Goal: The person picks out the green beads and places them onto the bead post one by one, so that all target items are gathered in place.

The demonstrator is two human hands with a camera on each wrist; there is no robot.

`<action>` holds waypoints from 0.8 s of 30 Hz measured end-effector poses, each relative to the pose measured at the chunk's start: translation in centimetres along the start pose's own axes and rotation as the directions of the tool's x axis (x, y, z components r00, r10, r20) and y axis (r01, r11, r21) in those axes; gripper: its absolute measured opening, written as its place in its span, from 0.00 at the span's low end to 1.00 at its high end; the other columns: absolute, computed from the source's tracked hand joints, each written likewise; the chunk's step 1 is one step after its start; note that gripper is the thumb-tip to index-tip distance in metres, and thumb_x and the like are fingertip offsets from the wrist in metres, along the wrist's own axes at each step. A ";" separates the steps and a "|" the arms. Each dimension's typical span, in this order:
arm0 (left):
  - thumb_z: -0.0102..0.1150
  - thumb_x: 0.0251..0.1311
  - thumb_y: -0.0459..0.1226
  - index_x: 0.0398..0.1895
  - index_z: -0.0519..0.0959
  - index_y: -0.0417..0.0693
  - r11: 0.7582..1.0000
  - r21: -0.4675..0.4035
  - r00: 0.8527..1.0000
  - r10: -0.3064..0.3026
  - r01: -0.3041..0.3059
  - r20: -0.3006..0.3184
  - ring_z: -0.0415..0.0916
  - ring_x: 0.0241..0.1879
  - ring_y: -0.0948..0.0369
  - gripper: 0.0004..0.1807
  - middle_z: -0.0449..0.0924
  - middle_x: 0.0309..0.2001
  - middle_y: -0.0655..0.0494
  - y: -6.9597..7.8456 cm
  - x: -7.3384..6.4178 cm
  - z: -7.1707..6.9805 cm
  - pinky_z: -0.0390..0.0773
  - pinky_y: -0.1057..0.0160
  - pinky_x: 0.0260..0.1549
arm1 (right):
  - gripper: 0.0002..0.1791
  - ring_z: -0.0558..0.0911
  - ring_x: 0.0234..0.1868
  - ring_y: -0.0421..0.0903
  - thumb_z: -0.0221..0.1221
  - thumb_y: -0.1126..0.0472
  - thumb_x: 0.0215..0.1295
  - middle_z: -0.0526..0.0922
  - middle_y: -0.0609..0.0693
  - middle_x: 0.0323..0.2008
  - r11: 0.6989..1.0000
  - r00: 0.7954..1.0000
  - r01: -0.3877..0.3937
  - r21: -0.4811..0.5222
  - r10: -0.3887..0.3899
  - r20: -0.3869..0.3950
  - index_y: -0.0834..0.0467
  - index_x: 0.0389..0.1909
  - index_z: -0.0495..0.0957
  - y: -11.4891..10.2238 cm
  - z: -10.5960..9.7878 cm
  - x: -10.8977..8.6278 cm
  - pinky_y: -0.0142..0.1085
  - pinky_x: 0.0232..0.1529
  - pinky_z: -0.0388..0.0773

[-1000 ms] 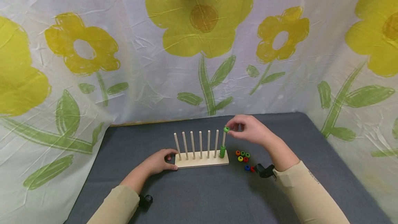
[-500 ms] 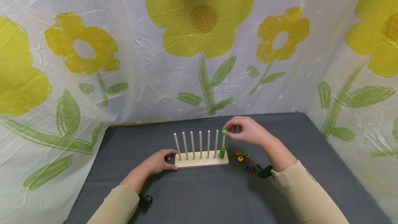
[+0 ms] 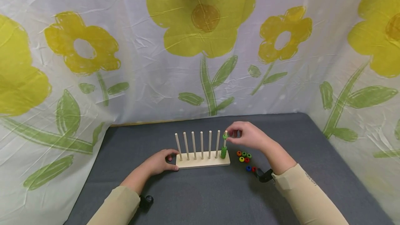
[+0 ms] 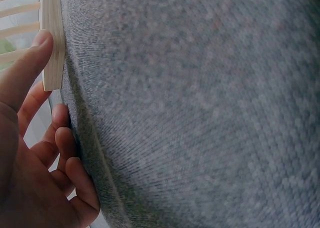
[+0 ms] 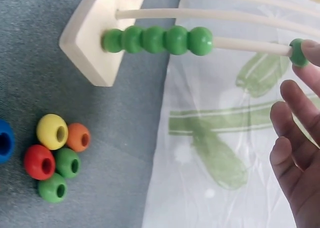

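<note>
A pale wooden base with several upright pegs stands on the table. Its rightmost peg carries a stack of several green beads at the bottom. At the top of that same peg, my right hand pinches one more green bead between thumb and finger, the peg passing into it. My left hand grips the left end of the base, thumb on the front edge and a finger behind; its other fingers curl loosely near the table.
Loose beads lie right of the base: a yellow bead, an orange bead, a red bead, two green ones, and a blue bead with another red one nearer the right wrist. A flower-printed cloth hangs behind the dark grey table.
My right hand has brought the green bead slightly left and down, from the tip of the rightmost peg onto its upper part. The left hand and base have stayed still.
</note>
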State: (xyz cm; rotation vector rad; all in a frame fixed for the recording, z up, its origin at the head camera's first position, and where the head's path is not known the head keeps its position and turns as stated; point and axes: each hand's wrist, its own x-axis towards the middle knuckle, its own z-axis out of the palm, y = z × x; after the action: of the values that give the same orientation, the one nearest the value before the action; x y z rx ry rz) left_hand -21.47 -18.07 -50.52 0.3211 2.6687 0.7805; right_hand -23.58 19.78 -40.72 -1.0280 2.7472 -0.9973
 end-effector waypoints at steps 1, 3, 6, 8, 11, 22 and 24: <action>0.76 0.50 0.50 0.61 0.77 0.59 1.000 0.003 1.000 -0.001 0.001 0.000 0.67 0.36 0.59 0.33 0.70 0.37 0.57 0.0 0.0 0.0 0.66 0.55 0.36 | 0.07 0.77 0.37 0.47 0.67 0.57 0.64 0.80 0.41 0.37 1.000 1.000 0.001 -0.001 -0.001 0.002 0.50 0.42 0.84 0.1 0.1 0.0 0.36 0.35 0.75; 0.76 0.50 0.50 0.61 0.77 0.59 1.000 0.006 1.000 -0.002 0.002 0.001 0.67 0.36 0.59 0.33 0.70 0.37 0.57 -0.1 0.1 0.0 0.66 0.55 0.36 | 0.06 0.77 0.36 0.46 0.67 0.57 0.64 0.80 0.42 0.37 1.000 1.000 -0.004 -0.002 0.004 0.006 0.50 0.41 0.84 0.2 0.4 -0.1 0.36 0.35 0.75; 0.76 0.50 0.50 0.61 0.77 0.59 1.000 0.006 1.000 -0.004 0.004 0.003 0.67 0.36 0.59 0.33 0.70 0.38 0.57 -0.2 0.2 0.1 0.66 0.55 0.36 | 0.05 0.76 0.35 0.42 0.67 0.57 0.64 0.80 0.42 0.36 1.000 1.000 -0.012 -0.007 0.012 0.012 0.49 0.40 0.83 0.4 0.9 -0.1 0.36 0.35 0.75; 0.76 0.50 0.50 0.61 0.77 0.59 1.000 0.006 1.000 -0.005 0.005 0.002 0.67 0.37 0.59 0.34 0.70 0.38 0.57 -0.2 0.2 0.1 0.66 0.55 0.36 | 0.04 0.76 0.34 0.40 0.66 0.56 0.64 0.80 0.41 0.36 1.000 1.000 -0.023 -0.010 0.023 0.017 0.48 0.39 0.83 0.6 1.2 -0.1 0.36 0.35 0.75; 0.76 0.50 0.49 0.61 0.77 0.59 1.000 0.004 1.000 -0.005 0.005 0.001 0.67 0.37 0.59 0.33 0.70 0.38 0.57 -0.1 0.1 0.1 0.66 0.55 0.36 | 0.04 0.76 0.34 0.39 0.66 0.55 0.64 0.79 0.40 0.35 0.999 0.999 -0.032 -0.013 0.032 0.022 0.48 0.38 0.82 0.9 1.7 -0.2 0.37 0.35 0.75; 0.77 0.50 0.49 0.62 0.77 0.58 1.000 0.005 1.000 -0.002 0.002 -0.005 0.67 0.37 0.59 0.34 0.70 0.38 0.57 -0.3 0.2 0.2 0.66 0.55 0.37 | 0.04 0.76 0.34 0.38 0.67 0.55 0.64 0.79 0.39 0.34 0.999 0.998 -0.037 -0.012 0.037 0.053 0.47 0.38 0.84 2.1 3.1 -0.3 0.35 0.34 0.75; 0.77 0.50 0.49 0.62 0.77 0.58 1.000 0.007 1.000 -0.003 0.003 -0.005 0.67 0.37 0.59 0.34 0.70 0.38 0.57 -0.3 0.3 0.2 0.66 0.55 0.37 | 0.04 0.76 0.33 0.37 0.67 0.54 0.65 0.79 0.38 0.35 0.999 0.997 -0.044 -0.008 0.044 0.063 0.47 0.39 0.84 2.4 3.3 -0.3 0.35 0.35 0.75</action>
State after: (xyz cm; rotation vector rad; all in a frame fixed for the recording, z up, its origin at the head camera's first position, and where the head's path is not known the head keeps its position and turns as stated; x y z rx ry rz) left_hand -21.69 -18.14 -50.86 0.3179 2.6764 0.7721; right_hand -23.85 19.50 -44.76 -0.9779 2.7118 -0.9339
